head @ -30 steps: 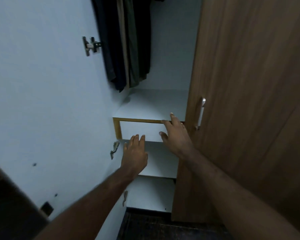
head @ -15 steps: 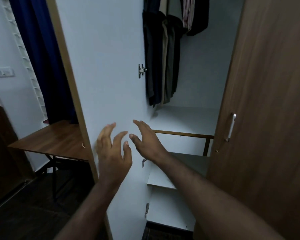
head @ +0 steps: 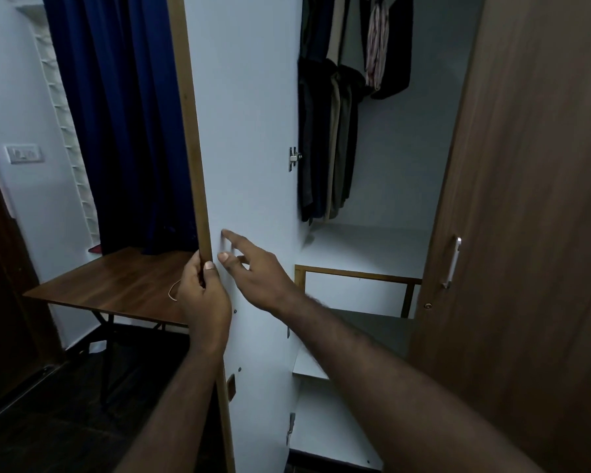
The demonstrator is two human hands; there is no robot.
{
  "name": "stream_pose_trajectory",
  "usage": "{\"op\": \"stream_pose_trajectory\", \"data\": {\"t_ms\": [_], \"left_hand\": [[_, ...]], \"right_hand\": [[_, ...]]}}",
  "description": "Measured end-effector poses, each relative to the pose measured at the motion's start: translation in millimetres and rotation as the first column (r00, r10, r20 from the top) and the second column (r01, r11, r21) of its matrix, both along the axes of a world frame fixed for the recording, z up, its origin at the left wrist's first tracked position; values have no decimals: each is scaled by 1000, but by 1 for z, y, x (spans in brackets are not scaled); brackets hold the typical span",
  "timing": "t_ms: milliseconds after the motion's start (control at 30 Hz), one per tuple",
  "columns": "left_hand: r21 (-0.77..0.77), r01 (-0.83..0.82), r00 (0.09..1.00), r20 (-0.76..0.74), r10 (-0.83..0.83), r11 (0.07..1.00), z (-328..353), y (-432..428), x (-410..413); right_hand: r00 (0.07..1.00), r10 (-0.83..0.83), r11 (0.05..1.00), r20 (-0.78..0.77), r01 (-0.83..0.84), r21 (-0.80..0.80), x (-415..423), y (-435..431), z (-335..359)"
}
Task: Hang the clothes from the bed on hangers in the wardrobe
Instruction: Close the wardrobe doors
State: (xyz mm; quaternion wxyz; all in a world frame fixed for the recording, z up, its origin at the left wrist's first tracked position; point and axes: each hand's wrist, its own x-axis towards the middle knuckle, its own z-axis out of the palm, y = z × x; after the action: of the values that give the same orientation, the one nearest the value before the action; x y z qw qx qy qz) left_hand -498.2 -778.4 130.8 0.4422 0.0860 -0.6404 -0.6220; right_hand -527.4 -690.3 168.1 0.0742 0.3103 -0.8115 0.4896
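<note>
So, we've got our left hand [head: 203, 295] wrapped around the edge of the open wardrobe door [head: 249, 114], thumb on its white inside face. Our right hand [head: 258, 273] is spread loose, index finger out toward that same face; we can't tell if it touches. The clothes [head: 325, 141] hang inside on the rail, just past the door. A wooden table [head: 116, 285] and blue curtain [head: 123, 114] sit off to the left.

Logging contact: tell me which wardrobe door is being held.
The open left door, white inner face showing: the left hand grips its wooden edge. The brown right door with the metal handle is untouched.
</note>
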Motion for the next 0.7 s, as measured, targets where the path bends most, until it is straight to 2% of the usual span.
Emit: {"op": "stream_pose_trajectory", "data": {"t_ms": [133,300,500,633,700], "left_hand": [[-2,-14,1000,-4,14,1000,1,2,3],[-49,47,999,-7,-48,998,-9,14,7],[-184,220,970,-64,-235,958,-7,71,13],[-318,332,929,-54,-366,888,-5,107,0],[-324,419,897,6,-441,848,-11,126,-13]], "right_hand": [[999,-51,997,14,52,-58,10,0,3],[985,-168,979,-24,164,-125,20,21,7],[919,-392,888,-47,365,-279,16,66,5],[862,-486,860,-141,443,-254,12,114,8],[817,-547,833,-184,510,-212,9,141,12]]}}
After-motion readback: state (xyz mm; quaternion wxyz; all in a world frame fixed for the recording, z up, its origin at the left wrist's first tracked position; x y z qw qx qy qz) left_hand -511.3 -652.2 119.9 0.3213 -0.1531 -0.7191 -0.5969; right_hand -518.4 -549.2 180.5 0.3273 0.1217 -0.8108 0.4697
